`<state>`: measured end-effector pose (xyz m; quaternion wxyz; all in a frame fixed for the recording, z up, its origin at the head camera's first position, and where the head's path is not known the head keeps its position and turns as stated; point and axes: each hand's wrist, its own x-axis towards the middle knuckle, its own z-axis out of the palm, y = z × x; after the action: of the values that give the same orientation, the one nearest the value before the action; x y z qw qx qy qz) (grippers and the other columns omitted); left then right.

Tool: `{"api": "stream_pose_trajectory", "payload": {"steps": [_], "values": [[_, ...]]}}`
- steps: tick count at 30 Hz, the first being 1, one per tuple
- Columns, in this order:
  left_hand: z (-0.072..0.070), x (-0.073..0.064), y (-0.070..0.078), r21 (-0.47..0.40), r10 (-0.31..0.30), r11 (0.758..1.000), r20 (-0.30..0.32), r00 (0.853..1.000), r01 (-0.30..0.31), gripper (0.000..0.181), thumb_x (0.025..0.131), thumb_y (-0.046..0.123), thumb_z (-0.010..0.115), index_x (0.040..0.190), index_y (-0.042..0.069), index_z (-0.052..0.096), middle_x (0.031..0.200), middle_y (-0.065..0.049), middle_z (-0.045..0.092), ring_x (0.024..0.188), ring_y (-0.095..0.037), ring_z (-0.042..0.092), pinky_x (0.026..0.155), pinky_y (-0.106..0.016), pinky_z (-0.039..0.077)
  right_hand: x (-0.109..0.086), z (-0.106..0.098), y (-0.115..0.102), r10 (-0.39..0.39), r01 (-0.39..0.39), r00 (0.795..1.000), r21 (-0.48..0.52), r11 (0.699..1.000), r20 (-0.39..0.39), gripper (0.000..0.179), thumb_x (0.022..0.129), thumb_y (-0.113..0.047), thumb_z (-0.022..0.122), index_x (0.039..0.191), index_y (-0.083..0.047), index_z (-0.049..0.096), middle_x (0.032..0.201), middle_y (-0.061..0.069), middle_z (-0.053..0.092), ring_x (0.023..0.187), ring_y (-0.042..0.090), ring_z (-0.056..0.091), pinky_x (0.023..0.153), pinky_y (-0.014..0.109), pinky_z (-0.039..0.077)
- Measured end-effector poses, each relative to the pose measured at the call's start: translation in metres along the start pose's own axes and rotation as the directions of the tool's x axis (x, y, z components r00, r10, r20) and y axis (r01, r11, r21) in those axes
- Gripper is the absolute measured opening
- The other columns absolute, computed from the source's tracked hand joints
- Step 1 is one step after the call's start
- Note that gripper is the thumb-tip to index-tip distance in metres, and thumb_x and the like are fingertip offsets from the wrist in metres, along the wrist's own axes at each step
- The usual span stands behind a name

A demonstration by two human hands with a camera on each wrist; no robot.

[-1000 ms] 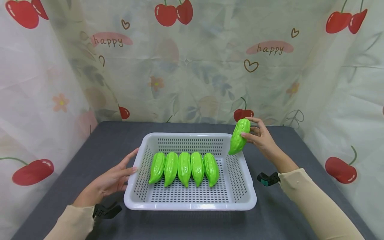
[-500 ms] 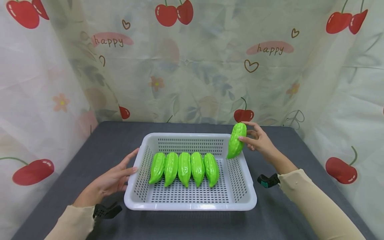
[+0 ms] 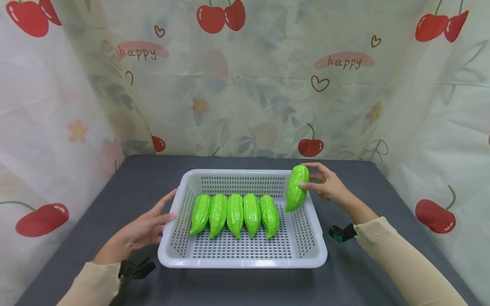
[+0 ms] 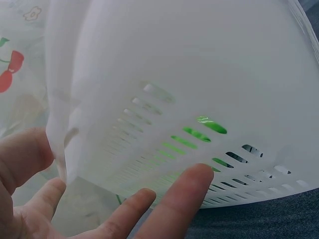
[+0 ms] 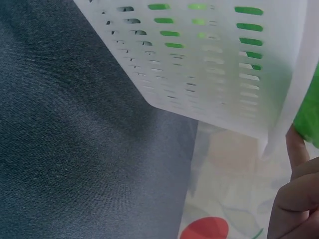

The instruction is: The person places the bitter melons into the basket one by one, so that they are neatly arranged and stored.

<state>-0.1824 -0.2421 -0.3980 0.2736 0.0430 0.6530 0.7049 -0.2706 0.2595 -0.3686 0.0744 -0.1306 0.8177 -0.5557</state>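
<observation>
A white perforated plastic basket (image 3: 245,263) holds several green bitter melons (image 3: 235,216) lying side by side in a row. My right hand (image 3: 327,182) pinches another bitter melon (image 3: 296,187), tilted with its pointed end down, above the basket's right wall. In the right wrist view that bitter melon (image 5: 310,112) shows partly behind the basket's rim. My left hand (image 3: 141,231) rests with extended fingers against the basket's left side. In the left wrist view its fingertips (image 4: 197,177) touch or nearly touch the slotted outer wall (image 4: 219,64).
The basket stands on a dark grey tabletop (image 3: 245,287). A cherry-print curtain (image 3: 237,106) hangs behind and at both sides. A black band (image 3: 135,268) shows at the left wrist and another band (image 3: 342,230) at the right wrist.
My right hand has moved the held bitter melon left and downward, further over the inside of the basket. The left hand, basket and lined-up bitter melons have stayed put.
</observation>
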Motion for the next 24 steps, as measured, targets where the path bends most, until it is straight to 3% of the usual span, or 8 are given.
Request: {"api": "stream_pose_trajectory", "payload": {"steps": [10, 14, 18, 21, 24], "values": [[-0.001, -0.001, 0.001, -0.006, -0.006, 1.000, 0.012, 1.000, 0.006, 0.080, 0.101, 0.021, 0.051, 0.150, 0.049, -0.006, 0.155, -0.024, 0.017, 0.113, -0.032, 0.063, 0.089, -0.062, 0.049, 0.000, 0.005, 0.001, 0.007, -0.007, 0.998, -0.006, 1.000, 0.061, 0.065, 0.084, -0.022, 0.076, 0.139, -0.021, 0.041, 0.119, 0.019, 0.064, 0.039, 0.007, 0.025, 0.040, 0.019, 0.026], [-0.001, -0.001, 0.001, -0.012, -0.002, 1.000, 0.023, 1.000, 0.002, 0.080, 0.101, 0.021, 0.051, 0.151, 0.048, -0.006, 0.155, -0.025, 0.017, 0.113, -0.031, 0.063, 0.089, -0.062, 0.049, 0.001, 0.008, 0.000, 0.014, -0.011, 0.998, -0.049, 0.999, 0.068, 0.068, 0.083, -0.025, 0.078, 0.141, -0.025, 0.043, 0.120, 0.021, 0.061, 0.043, 0.008, 0.033, 0.042, 0.020, 0.027], [-0.002, -0.002, 0.001, -0.016, 0.004, 1.000, 0.033, 0.999, -0.004, 0.080, 0.101, 0.021, 0.050, 0.151, 0.048, -0.007, 0.155, -0.025, 0.016, 0.113, -0.031, 0.063, 0.089, -0.062, 0.049, 0.001, 0.011, -0.002, 0.023, -0.015, 0.996, -0.100, 0.995, 0.084, 0.069, 0.080, -0.027, 0.080, 0.141, -0.027, 0.047, 0.125, 0.021, 0.057, 0.076, 0.019, 0.062, 0.055, 0.025, 0.048], [-0.002, -0.001, 0.001, -0.018, 0.003, 1.000, 0.029, 1.000, -0.002, 0.080, 0.101, 0.021, 0.050, 0.150, 0.049, -0.007, 0.155, -0.024, 0.016, 0.114, -0.032, 0.062, 0.090, -0.062, 0.049, 0.003, 0.013, -0.002, 0.026, -0.013, 0.994, -0.119, 0.993, 0.108, 0.070, 0.077, -0.027, 0.082, 0.139, -0.024, 0.049, 0.128, 0.021, 0.056, 0.103, 0.032, 0.063, 0.070, 0.038, 0.058], [-0.002, 0.000, 0.000, -0.021, 0.001, 1.000, 0.025, 1.000, -0.001, 0.080, 0.101, 0.021, 0.050, 0.150, 0.050, -0.006, 0.155, -0.022, 0.017, 0.115, -0.032, 0.062, 0.090, -0.062, 0.048, 0.004, 0.016, -0.003, 0.027, -0.007, 0.991, -0.158, 0.987, 0.131, 0.071, 0.075, -0.029, 0.084, 0.137, -0.024, 0.050, 0.127, 0.020, 0.058, 0.107, 0.033, 0.063, 0.074, 0.042, 0.059]]}}
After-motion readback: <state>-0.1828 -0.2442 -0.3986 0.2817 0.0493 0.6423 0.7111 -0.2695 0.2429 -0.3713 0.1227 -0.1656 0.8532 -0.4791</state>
